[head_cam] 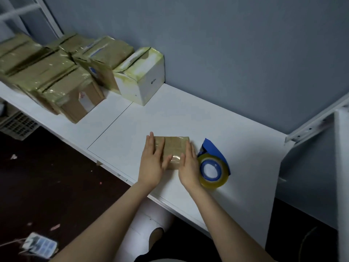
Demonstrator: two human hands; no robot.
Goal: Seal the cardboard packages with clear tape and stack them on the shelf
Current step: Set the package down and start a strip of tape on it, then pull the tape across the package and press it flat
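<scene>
2 hands are at work on 1 small cardboard package point(174, 146), which lies flat on the white shelf board point(188, 114), near its front edge. We see the left hand point(153, 163) laid against the left side of the package, fingers straight and together, the thumb reaching across the top face. The right hand point(188, 167) lies along the right side in the same manner, fingers straight, palm turned inward. Neither hand curls round anything; both rest open against the cardboard, with the package between them. A glossy strip of clear tape crosses the package's near end, between the 2 thumbs.

Just beside the right hand, on the board, stands a blue tape dispenser point(213, 165) carrying 1 roll of clear tape; we cannot tell whether the hand touches it.

Farther back and to the left, we make out a pile of taped brown packages point(47, 72) crowded together on the same board, some tilted against each other. At the pile's right end sits 1 white box point(143, 80), its top wrapped in yellowish tape, close to the grey-blue wall point(226, 53). A white metal bracket point(311, 127) slants in from the right. Below the board lies a dark floor point(47, 176) with small scraps scattered on it.
</scene>
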